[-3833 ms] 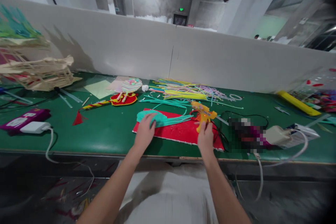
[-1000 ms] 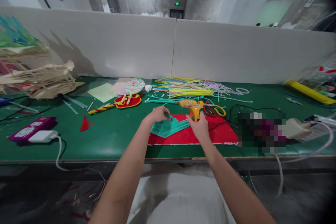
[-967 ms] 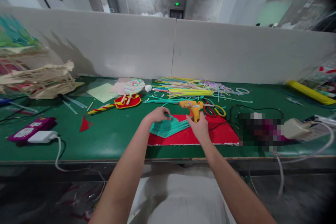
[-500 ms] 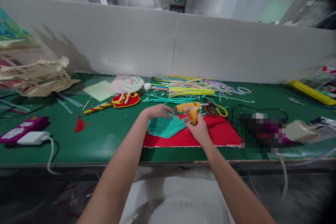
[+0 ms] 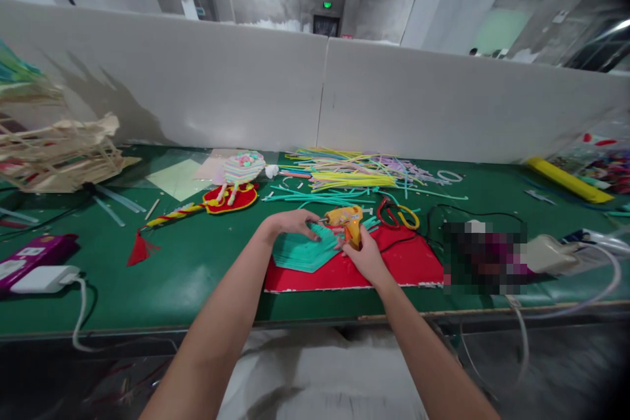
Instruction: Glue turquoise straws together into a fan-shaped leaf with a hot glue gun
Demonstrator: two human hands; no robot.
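Note:
My right hand [image 5: 365, 254] is wrapped round the handle of a yellow glue gun [image 5: 344, 216], its nozzle pointing left. Close to the nozzle tip is my left hand [image 5: 294, 222], palm down with curved fingers apart. Nothing shows between its thumb and forefinger. Beneath that hand lies a panel of teal fuzzy sticks [image 5: 305, 252] set side by side, which look like pipe cleaners. A red board [image 5: 394, 269] with a ragged white front edge is under the panel. Red-and-yellow-handled scissors [image 5: 398, 215] rest just beyond the board, to the right of the gun.
Loose teal pipe cleaners [image 5: 319, 197] and a multicoloured pile [image 5: 354, 174] lie behind. To the left are a tasselled red-and-yellow ornament [image 5: 231, 200], a wooden frame model [image 5: 59, 154] and a purple power strip [image 5: 42, 259]. A white partition [image 5: 236, 92] closes the back.
The view has tipped up slightly and turned a little right. The glue gun has shifted slightly left, bringing its nozzle nearer my left fingertips. My left hand stays over the teal panel.

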